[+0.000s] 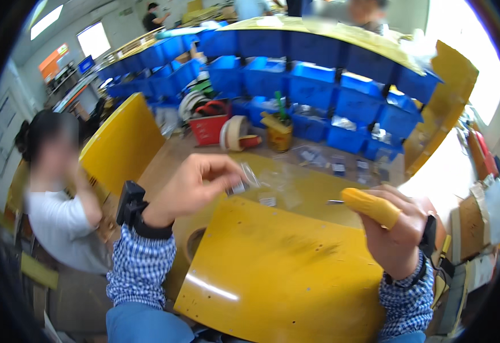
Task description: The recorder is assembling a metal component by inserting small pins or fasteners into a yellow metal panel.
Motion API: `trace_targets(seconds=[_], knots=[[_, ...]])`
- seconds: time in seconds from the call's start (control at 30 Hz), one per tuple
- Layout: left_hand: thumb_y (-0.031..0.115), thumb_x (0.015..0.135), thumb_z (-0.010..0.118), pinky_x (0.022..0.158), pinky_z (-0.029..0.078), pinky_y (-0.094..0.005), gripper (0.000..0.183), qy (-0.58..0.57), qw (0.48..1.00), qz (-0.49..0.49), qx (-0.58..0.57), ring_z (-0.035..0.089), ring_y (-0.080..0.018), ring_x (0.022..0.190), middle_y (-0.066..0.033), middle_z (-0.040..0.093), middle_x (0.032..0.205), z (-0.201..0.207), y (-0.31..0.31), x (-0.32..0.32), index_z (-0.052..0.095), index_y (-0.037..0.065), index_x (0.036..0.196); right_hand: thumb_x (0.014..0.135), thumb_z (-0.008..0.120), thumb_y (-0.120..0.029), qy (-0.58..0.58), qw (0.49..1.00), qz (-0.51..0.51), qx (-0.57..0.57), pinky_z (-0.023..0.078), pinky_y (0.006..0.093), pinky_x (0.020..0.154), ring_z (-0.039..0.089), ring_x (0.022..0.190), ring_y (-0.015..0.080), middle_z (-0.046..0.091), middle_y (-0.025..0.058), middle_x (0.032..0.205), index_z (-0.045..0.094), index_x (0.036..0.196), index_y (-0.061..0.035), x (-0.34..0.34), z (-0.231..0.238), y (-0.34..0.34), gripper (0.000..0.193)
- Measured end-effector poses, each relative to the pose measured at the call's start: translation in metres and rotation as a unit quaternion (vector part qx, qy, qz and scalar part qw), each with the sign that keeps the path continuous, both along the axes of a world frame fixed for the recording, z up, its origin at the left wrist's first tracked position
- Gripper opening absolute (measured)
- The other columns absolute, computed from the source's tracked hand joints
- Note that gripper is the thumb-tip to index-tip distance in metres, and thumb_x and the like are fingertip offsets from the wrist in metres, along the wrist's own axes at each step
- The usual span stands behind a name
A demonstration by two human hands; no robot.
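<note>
My left hand (198, 186) is closed in a pinch at a small clear plastic bag (250, 175) with a dark and white label. On the right, my right hand (395, 228) is curled closed, a yellow cover over its index finger. A thin silver metal piece (335, 202) sticks out past that fingertip; the rest of it is hidden in the hand. Below both hands lies a large curved yellow panel (278, 268) with small holes and dark smudges. More clear plastic bags (284, 183) lie just beyond its far edge.
Rows of blue bins (261, 77) line the back of the bench. Before them stand a red box (208, 130), a tape roll (234, 133) and a yellow pot (279, 137). Upright yellow panels (121, 137) flank the bench. A person in white (64, 211) is at the left.
</note>
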State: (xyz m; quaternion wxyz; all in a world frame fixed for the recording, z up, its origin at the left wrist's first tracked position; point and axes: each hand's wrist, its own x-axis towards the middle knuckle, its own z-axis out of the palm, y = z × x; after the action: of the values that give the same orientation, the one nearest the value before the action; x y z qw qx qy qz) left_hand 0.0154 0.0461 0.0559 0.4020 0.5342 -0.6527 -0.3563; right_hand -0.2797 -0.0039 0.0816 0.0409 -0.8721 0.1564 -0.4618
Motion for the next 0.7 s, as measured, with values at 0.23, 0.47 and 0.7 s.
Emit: trace_targets(seconds=[0.23, 0.47, 0.7], knots=[[0.004, 0.081, 0.057, 0.065, 0.046, -0.0323, 0.011, -0.134, 0.989, 0.056, 0.038, 0.059, -0.0244, 0.072, -0.0154, 0.062, 0.079, -0.08, 0.007, 0.065, 0.06, -0.003, 0.09, 0.062, 0.06, 0.016, 0.022, 0.999, 0.013, 0.025, 0.048, 0.0303, 0.051, 0.061, 0.06, 0.0268, 0.064, 0.0148, 0.075, 0.063, 0.081, 0.0055, 0.005, 0.001, 0.007, 0.022], [0.004, 0.076, 0.06, 0.069, 0.046, -0.0391, 0.015, -0.284, 0.958, 0.042, -0.02, 0.058, -0.0343, 0.078, -0.0169, 0.061, 0.086, -0.094, -0.006, 0.052, 0.063, -0.001, 0.089, 0.069, 0.069, 0.007, 0.046, 0.999, 0.013, 0.025, 0.048, 0.0282, 0.051, 0.062, 0.061, 0.0244, 0.064, 0.014, 0.071, 0.064, 0.082, 0.0051, 0.006, -0.004, 0.013, 0.014], [0.003, 0.079, 0.062, 0.068, 0.051, -0.033, 0.015, -0.189, 0.961, 0.02, -0.203, 0.063, -0.0286, 0.077, -0.0146, 0.064, 0.087, 0.005, -0.003, -0.028, 0.063, -0.002, 0.094, 0.07, 0.068, 0.004, 0.138, 0.989, 0.005, 0.057, 0.046, 0.0306, 0.05, 0.059, 0.058, 0.0259, 0.061, 0.0145, 0.069, 0.063, 0.087, 0.0039, 0.006, -0.01, 0.01, 0.017]])
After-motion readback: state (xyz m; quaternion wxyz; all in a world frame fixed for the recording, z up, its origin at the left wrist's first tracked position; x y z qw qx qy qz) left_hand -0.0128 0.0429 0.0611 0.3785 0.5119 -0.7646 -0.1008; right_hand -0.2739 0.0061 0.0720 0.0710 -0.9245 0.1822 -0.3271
